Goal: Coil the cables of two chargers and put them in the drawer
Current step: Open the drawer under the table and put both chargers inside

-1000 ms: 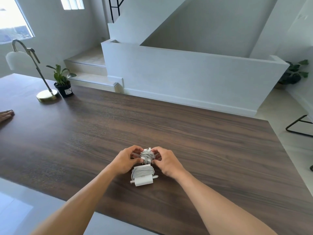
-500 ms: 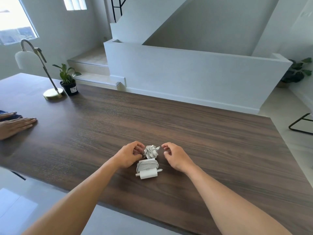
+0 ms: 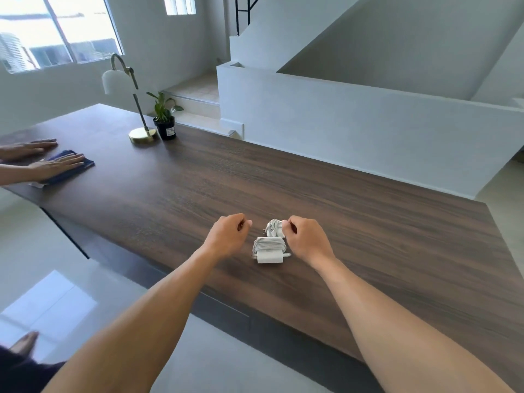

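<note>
No text can be read. The black plant pot (image 3: 164, 135) bears a white label (image 3: 171, 131) — its print too small to tell.

Left hand (image 3: 226, 236): palm down near the table's (image 3: 368, 222) near edge, fingers curled in, holding nothing.
Right hand (image 3: 307, 239): near the left, palm down, fingers curled; any grip cannot be told.
Forearms (image 3: 158, 307): bare, both reaching forward across the near edge.
</note>
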The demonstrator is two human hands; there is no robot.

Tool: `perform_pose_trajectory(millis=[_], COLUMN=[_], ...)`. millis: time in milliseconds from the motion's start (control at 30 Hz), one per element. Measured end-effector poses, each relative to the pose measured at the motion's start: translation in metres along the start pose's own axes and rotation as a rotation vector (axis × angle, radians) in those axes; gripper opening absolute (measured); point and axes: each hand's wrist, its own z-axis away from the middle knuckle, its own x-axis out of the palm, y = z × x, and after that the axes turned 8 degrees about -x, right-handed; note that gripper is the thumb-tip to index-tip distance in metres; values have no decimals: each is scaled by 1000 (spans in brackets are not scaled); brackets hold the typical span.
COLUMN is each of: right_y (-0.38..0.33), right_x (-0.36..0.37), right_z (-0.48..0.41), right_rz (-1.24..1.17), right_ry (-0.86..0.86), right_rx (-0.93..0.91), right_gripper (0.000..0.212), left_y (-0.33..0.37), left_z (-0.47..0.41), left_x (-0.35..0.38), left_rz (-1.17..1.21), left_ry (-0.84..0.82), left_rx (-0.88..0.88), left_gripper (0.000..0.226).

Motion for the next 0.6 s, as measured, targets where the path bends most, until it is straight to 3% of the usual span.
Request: perform_pose_trajectory(millis=[167, 400, 600], right_y=[-23, -59, -77], right_x=[5, 32, 82], right_z=[36, 86, 139], right_rz=[36, -44, -83], right_ry=[-61, -58, -119], right_rx=[-58, -131, -283], right_gripper=[35, 38, 37], left_y=[-17, -61, -129], left_z=[37, 105, 167], left_x=[-21, -31, -22], left_rz=[-265, -343, -466], left_ry=[-68, 2, -94], left_rx=[64, 42, -23], left_gripper=[16, 33, 21])
